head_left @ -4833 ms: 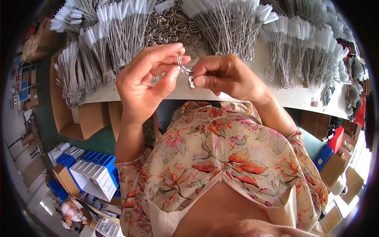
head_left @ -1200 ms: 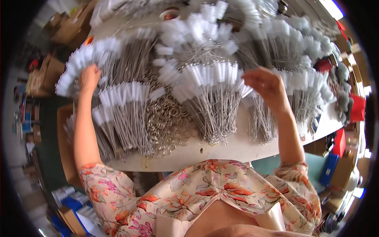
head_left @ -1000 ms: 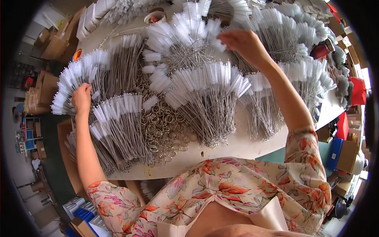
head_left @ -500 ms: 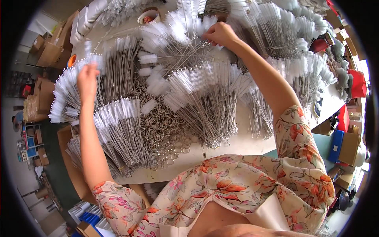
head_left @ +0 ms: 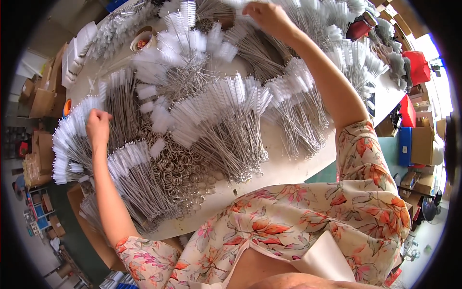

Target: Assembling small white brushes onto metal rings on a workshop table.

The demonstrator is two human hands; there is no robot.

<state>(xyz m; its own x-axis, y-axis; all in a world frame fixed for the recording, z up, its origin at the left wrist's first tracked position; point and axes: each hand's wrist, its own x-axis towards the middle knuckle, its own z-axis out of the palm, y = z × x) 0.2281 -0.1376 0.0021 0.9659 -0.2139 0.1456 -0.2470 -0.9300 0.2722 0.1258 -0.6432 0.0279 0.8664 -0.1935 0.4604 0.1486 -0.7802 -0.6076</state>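
My left hand [head_left: 98, 126] is closed, its fingers curled, over the left-hand fan of white-bristled wire brushes [head_left: 72, 132]. Whatever it may hold is hidden. At the top edge my right hand [head_left: 269, 19] reaches far forward with its fingers drawn together. White bristles show right by its fingertips, but I cannot make out what is between them. Below that hand lies a bundle of wire brush stems [head_left: 262, 53]. A large pile of brushes [head_left: 221, 120] fills the middle, and another bunch [head_left: 139, 183] lies near my left forearm. Metal rings [head_left: 175, 168] are heaped between these two.
More brushes [head_left: 298, 106] lie to the right. A round tub [head_left: 143, 39] with something red inside stands at the back left, near stacked white trays [head_left: 79, 48]. An orange ring-shaped thing [head_left: 67, 108] sits at the left edge. Cardboard boxes [head_left: 50, 86] stand beyond the table.
My right hand has moved forward to the top edge, away from the middle brushes. My left hand's fingers have curled in. The whole view has shifted, with the table contents now further left.
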